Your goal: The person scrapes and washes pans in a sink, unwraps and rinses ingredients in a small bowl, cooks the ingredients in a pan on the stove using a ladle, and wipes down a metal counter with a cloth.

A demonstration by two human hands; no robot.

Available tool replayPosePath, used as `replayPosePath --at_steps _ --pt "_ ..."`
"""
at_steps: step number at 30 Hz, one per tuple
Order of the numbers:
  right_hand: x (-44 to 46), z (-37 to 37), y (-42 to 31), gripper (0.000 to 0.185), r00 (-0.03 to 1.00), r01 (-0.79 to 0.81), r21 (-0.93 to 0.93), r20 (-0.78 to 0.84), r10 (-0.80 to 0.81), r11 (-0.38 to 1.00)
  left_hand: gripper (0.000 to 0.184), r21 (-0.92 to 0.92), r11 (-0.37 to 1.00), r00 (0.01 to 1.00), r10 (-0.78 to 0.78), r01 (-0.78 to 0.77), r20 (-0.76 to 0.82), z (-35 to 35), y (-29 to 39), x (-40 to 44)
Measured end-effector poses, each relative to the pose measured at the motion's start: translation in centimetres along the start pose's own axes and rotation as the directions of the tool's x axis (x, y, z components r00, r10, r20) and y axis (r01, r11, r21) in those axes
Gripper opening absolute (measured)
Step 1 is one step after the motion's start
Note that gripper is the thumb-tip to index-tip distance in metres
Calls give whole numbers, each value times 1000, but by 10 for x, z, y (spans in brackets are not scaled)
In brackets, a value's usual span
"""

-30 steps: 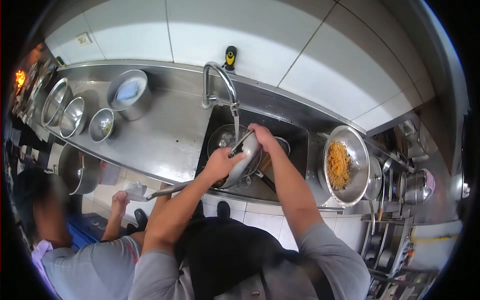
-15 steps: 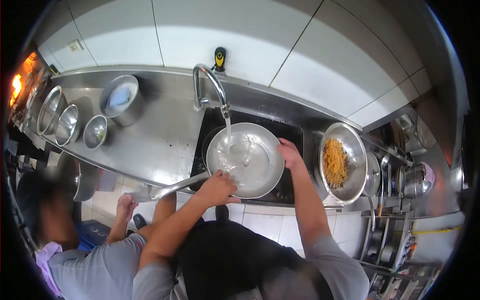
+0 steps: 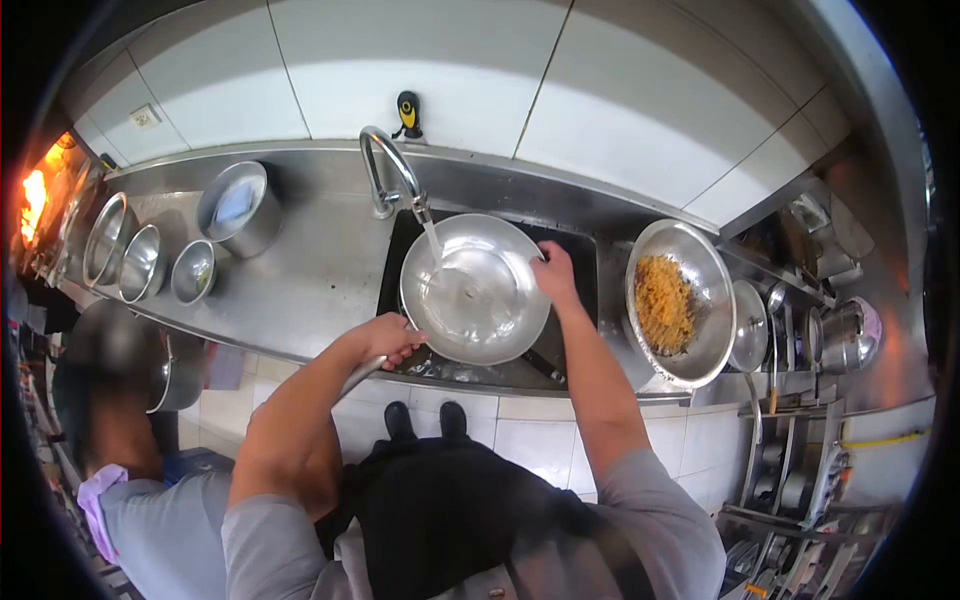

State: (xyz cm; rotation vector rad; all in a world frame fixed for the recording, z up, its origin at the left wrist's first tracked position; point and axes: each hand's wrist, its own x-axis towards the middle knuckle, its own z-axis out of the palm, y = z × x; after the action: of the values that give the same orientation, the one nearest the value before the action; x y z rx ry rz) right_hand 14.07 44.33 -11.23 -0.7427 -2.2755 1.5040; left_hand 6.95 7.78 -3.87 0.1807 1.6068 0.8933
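A wide silver frying pan is over the dark sink, its inside facing up and wet. Water from the curved tap runs onto its upper left side. My left hand is closed around the pan's long handle, close to where it meets the pan. On the opposite side, my right hand grips the rim, with the fingers partly hidden. Beneath the pan, a dark handle shows at the sink's front edge.
A large metal bowl with orange-yellow crumbly food sits right of the sink. Small bowls and a pot holding a blue cloth line the left counter. Flames burn far left. Another person is close on my left.
My left hand has shifted left from the pan's rim area onto its handle. The pan appears tilted differently, and the other person's hand no longer shows by the handle.
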Motion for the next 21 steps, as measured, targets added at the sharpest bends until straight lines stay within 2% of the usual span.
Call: replayPosePath --at_steps 1,2,3,4,5,6,7,8,9,10,11,12,13,15,16,18,19,21 --pt "-15 17 -6 42 956 111 -391 -210 -206 914 36 7 1000 999 12 -12 -43 8 -4 -7" --pt "-40 27 -30 40 936 157 -428 -223 -273 890 32 173 985 992 24 -1 -125 10 -19 4" --pt "-52 37 -25 40 937 174 -416 -209 -280 892 32 165 986 989 20 4 -146 13 -30 4" --pt "-65 49 -17 36 955 152 -227 -217 -202 962 30 480 870 898 295 -112 -327 20 -41 1" --pt "-73 57 -11 33 973 111 -33 -202 -115 993 28 754 647 727 571 -112 -382 26 -48 -2" --pt "-75 50 -13 28 984 16 233 -179 26 972 24 754 657 756 498 -9 -425 36 -35 -22" --pt "-68 39 -1 28 969 -97 403 -171 179 910 24 753 657 757 497 -9 -425 42 -31 -35" --pt "-64 20 -16 33 914 -319 512 -58 402 798 23 788 612 711 526 67 -468 50 -29 -42" --pt "-61 3 -36 39 805 -512 587 74 588 627 23 814 564 659 560 141 -502 57 -28 -45" --pt "-57 -1 -27 39 807 -503 591 58 588 631 23 820 557 659 570 128 -490 64 -31 -47" --pt "-54 -1 -18 42 772 -627 440 236 591 643 23 787 606 619 576 115 -534 71 -38 -49" --pt "-49 1 -1 46 693 -713 264 402 598 649 24 751 652 579 576 101 -577 74 -43 -50" --pt "-45 11 13 43 666 -716 145 436 605 683 24 754 650 587 576 93 -569 76 -51 -48" --pt "-34 39 33 44 592 -782 270 603 535 561 26 743 659 624 535 114 -570 76 -65 -41" --pt "-27 44 21 44 589 -785 267 604 538 560 26 741 661 626 531 114 -571 75 -64 -43" --pt "-9 51 0 48 447 -859 143 678 583 491 31 732 673 633 522 106 -572 76 -63 -48" --pt "1 59 -3 48 443 -859 137 680 584 493 31 727 678 632 518 108 -577 76 -64 -50" --pt "20 81 -11 50 601 -715 111 602 526 690 34 729 680 593 558 75 -581 76 -69 -54"
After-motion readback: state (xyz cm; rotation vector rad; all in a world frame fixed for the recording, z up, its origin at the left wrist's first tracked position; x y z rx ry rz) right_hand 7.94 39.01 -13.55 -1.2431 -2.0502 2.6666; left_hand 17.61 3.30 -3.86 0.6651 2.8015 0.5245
